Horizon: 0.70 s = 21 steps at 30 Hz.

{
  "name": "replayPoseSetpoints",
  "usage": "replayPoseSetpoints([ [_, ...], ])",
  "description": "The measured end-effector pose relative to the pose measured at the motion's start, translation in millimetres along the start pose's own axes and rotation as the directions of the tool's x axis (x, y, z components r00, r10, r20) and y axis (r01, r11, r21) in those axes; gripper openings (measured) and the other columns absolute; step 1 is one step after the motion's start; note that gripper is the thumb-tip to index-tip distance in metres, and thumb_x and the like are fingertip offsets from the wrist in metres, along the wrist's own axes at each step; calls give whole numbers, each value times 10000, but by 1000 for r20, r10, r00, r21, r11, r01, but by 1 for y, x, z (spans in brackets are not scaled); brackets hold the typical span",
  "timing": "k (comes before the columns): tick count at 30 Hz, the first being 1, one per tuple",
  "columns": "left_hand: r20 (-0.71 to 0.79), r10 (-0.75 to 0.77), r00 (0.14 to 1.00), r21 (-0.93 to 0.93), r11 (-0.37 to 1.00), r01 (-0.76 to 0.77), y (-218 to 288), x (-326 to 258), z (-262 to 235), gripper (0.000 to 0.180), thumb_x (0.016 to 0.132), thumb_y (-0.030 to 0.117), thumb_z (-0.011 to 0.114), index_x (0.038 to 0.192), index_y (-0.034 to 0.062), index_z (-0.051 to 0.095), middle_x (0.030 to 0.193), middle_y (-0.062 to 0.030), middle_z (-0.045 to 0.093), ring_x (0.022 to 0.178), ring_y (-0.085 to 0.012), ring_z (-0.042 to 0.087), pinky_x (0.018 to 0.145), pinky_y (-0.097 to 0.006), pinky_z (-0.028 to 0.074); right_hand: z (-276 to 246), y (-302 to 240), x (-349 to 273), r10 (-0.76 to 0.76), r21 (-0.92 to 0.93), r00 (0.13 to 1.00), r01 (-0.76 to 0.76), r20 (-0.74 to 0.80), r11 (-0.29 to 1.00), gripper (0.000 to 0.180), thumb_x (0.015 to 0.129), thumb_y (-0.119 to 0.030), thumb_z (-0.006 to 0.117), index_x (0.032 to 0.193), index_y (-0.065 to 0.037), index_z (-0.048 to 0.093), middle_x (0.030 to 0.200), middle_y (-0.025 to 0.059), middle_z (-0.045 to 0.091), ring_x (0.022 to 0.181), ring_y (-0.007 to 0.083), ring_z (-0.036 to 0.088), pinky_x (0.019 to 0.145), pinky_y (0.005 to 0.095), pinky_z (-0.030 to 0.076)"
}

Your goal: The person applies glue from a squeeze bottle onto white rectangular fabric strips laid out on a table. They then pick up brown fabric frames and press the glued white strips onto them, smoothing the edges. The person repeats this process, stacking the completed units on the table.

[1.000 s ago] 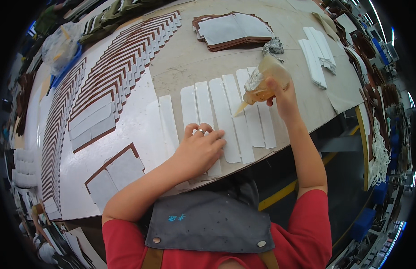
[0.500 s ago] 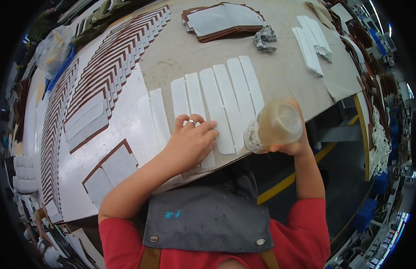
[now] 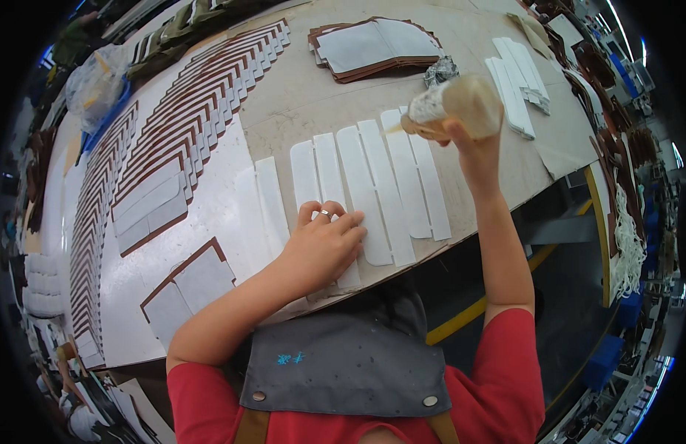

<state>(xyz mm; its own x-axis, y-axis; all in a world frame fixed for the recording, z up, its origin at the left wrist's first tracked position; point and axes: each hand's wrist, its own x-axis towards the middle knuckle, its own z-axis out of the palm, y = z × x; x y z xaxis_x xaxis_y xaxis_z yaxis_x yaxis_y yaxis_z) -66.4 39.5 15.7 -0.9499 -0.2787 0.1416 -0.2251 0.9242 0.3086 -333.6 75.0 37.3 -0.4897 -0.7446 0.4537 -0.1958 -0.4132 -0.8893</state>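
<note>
The right hand [image 3: 477,148] is closed around the bottle [image 3: 465,100], whose bulk shows beyond the fingers; its nozzle points left at the rightmost strips' [image 3: 409,185] far end. The left hand [image 3: 326,240] rests, fingers bent, on other strips; whether it pinches any, I cannot tell.

Clock centred on white strips [image 3: 363,196]. Decent gap at 11 o'clock: bare worktop [image 3: 284,103] between strips and brown-edged rows [image 3: 202,96]. 12's blocked by stack [image 3: 376,44], 1 by foil clump [image 3: 441,72], 1:30 by right grip [image 3: 470,142] plus bottle [image 3: 468,103]. Left grip [image 3: 322,243] plugs 7:30, fingers on strips.
</note>
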Motion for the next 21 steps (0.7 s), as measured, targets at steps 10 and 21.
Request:
replayPoseSetpoints([
  [10,-2,-5,1000,-12,1000,5,-1,-2,1,239,792,173,639,1018,96,620,1163,-26,581,1052,-243,515,947,-468,298,19,43,33,-72,-198,996,82,56,977,571,761,-246,774,1114,-34,380,947,73,557,717,92,570,524,214,489],
  [21,13,-1,1000,-4,1000,1,0,0,-2,230,799,180,639,1014,99,621,1156,-27,585,1055,-248,513,949,-457,302,2,27,27,133,-101,990,-138,-53,985,491,789,-284,745,1072,-51,418,855,52,556,542,56,508,417,180,418],
])
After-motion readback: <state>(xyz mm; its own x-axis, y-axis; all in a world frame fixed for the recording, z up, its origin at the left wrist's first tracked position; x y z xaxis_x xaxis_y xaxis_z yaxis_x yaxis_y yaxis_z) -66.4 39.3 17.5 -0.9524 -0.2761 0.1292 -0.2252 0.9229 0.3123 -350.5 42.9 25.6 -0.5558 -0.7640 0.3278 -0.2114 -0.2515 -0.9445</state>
